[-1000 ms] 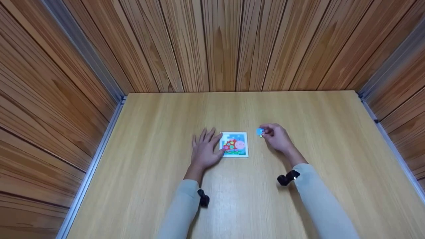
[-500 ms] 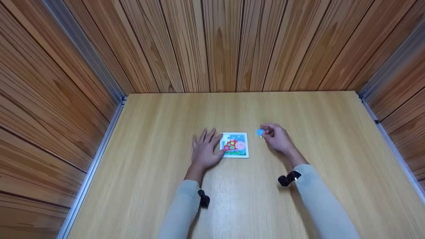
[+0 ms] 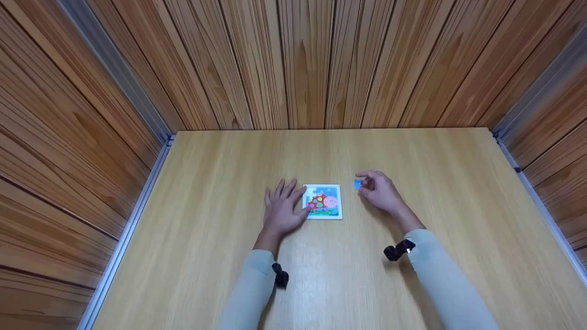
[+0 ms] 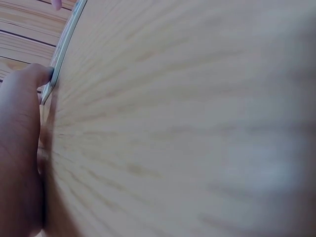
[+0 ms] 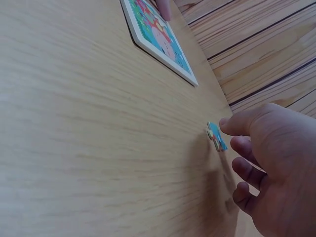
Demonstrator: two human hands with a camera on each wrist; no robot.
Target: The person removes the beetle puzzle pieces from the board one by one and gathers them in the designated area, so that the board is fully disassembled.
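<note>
The left hand (image 3: 282,213), fingers spread, rests at the near-left side of a picture board (image 3: 340,201); the right hand (image 3: 381,191), fingers curled, seems to pinch a blue piece (image 3: 357,184) just right of it. Fitting stage, I'd say, wanting careful alignment; the left hand overlaps the board's edge. Table (image 3: 335,275) around, plank wall (image 3: 306,59) behind

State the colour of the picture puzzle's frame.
The frame is white; it shows best in the right wrist view.
</note>
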